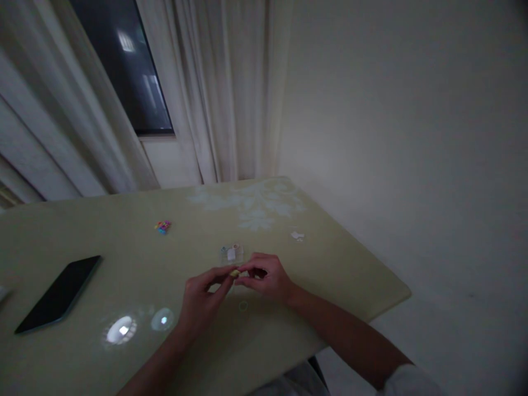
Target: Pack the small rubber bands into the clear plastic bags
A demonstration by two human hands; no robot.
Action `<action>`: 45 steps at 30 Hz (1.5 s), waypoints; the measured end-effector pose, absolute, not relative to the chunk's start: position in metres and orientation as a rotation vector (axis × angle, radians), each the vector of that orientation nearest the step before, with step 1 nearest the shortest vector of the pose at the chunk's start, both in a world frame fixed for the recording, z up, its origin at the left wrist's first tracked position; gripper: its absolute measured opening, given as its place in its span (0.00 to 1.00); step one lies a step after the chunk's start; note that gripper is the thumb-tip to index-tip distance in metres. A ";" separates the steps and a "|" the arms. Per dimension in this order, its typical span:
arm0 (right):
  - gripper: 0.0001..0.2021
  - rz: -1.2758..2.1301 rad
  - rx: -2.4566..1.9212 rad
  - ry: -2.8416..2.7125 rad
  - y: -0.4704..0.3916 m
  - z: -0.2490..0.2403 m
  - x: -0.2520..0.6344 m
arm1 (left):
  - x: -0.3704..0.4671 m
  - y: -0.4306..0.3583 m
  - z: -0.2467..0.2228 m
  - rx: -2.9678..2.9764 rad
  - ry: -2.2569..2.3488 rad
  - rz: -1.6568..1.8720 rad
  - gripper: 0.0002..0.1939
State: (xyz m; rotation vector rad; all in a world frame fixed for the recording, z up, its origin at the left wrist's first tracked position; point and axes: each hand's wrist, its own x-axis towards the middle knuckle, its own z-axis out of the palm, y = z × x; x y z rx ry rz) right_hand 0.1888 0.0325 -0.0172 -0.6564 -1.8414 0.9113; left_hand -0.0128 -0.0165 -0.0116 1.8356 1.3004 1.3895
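Between my fingertips is a small yellowish piece (235, 273), too small to make out its kind. My left hand (204, 294) pinches it from the left, thumb and forefinger closed on it. From the other side my right hand (266, 278) meets it with thumb and forefinger pressed together. Just beyond the hands lies a clear plastic box (237, 258) with a white piece and small round items in it. A thin pale ring (243, 306) lies on the table below my fingers.
A small pile of colourful pieces (163, 226) lies farther back on the left. Small white scraps (297, 236) are at the right. A dark tablet (61, 294) rests at the left of the glossy table (124, 236). The wall (391, 137) stands along the right side.
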 end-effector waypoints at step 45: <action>0.14 0.246 -0.954 -3.303 0.126 0.051 0.110 | -0.046 0.028 -0.051 2.149 1.587 1.029 0.20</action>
